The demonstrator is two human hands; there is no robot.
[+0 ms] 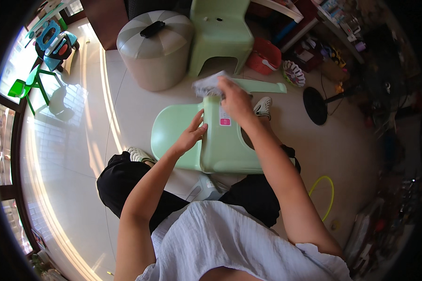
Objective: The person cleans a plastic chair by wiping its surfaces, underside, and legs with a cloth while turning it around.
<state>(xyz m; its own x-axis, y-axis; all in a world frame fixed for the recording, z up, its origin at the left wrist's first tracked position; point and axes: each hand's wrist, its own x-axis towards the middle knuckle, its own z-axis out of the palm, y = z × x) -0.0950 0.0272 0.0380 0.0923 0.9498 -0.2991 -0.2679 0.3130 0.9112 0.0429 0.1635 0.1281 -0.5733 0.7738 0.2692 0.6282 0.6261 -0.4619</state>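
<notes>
A pale green plastic chair [214, 151] lies tipped over in front of me, its rounded backrest [174, 133] toward the left. One leg [267, 86] sticks out to the right, beyond my hand. My left hand [191, 135] rests against the chair near the join of backrest and seat, thumb and fingers spread. My right hand [235, 100] grips a crumpled whitish cloth [209, 84] over the chair's far end; the cloth is blurred. Just below that hand, a sticker [225, 116] with a pink part is on the green plastic.
A round grey pouf [154, 52] with a black object [152, 29] on top and another green chair [221, 38] stand ahead. Beyond the right foot are a red basket [263, 58] and a black round base [315, 105]. A grey plastic item [205, 188] sits between my legs.
</notes>
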